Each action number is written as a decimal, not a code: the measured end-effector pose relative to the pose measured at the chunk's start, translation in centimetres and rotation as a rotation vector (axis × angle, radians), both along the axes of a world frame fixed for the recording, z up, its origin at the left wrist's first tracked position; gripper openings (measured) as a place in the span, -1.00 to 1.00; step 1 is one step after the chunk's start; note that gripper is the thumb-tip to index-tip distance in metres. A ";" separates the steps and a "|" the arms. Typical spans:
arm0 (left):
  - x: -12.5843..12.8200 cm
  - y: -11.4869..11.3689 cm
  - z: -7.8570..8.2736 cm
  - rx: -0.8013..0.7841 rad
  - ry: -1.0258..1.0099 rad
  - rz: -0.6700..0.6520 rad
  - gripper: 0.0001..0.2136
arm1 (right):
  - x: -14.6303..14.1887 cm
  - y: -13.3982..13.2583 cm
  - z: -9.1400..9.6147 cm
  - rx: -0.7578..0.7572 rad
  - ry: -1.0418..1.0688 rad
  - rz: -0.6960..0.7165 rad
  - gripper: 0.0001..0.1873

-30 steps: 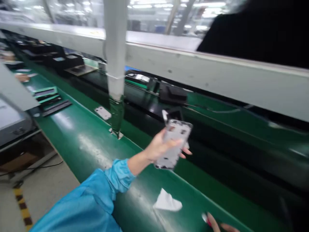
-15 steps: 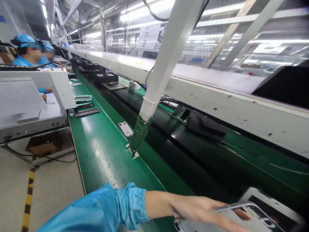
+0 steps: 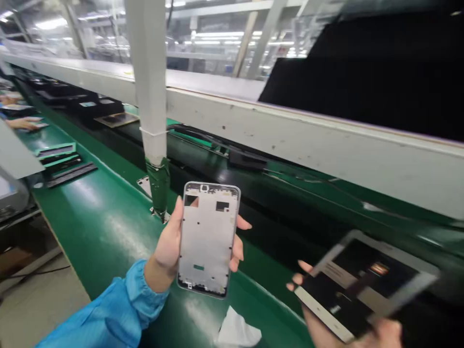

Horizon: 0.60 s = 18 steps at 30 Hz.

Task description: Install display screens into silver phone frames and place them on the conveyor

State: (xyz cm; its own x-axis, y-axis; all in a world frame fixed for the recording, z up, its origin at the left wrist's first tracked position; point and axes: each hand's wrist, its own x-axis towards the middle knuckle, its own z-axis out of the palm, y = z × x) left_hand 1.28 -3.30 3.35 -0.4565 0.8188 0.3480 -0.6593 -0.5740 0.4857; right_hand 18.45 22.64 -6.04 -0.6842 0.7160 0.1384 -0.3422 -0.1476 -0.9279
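My left hand (image 3: 170, 246) grips a silver phone frame (image 3: 208, 237) by its long edges and holds it upright over the green bench (image 3: 101, 227), inner side towards me. My right hand (image 3: 326, 324) at the lower right holds a phone screen panel (image 3: 366, 282) with a dark glass face and white border, tilted and blurred by motion. The two parts are apart, the panel to the right of the frame. My left sleeve (image 3: 105, 314) is blue.
A white post (image 3: 148, 96) with a green-taped foot stands just behind the frame. A white rail (image 3: 290, 130) runs across above a dark conveyor (image 3: 290, 227). A white wipe (image 3: 235, 331) lies on the bench. Another frame (image 3: 144, 184) and trays (image 3: 58, 157) lie further left.
My left hand has brought the phone frame back up in front of me. My right hand has come up into view holding the screen panel. The camera has swung down and right.
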 end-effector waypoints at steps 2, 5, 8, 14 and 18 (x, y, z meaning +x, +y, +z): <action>0.6 -0.2 0.2 0.018 0.045 0.030 -0.18 | -0.4 -1.6 1.3 -0.068 -0.002 -0.081 -0.30; 1.2 -0.2 0.6 0.056 0.071 0.097 -0.26 | -0.8 -2.5 1.7 -0.080 -0.002 -0.102 -0.33; 1.8 -0.2 1.1 0.078 0.056 0.145 -0.36 | -0.7 -2.3 1.2 -0.059 -0.011 -0.068 -0.33; 1.9 -0.4 1.4 0.115 0.029 0.134 -0.43 | -0.7 -2.3 1.2 -0.004 -0.020 -0.062 -0.43; 1.3 0.2 -0.1 0.126 0.040 0.104 -0.32 | -0.3 -2.3 1.6 0.045 -0.042 -0.026 -0.58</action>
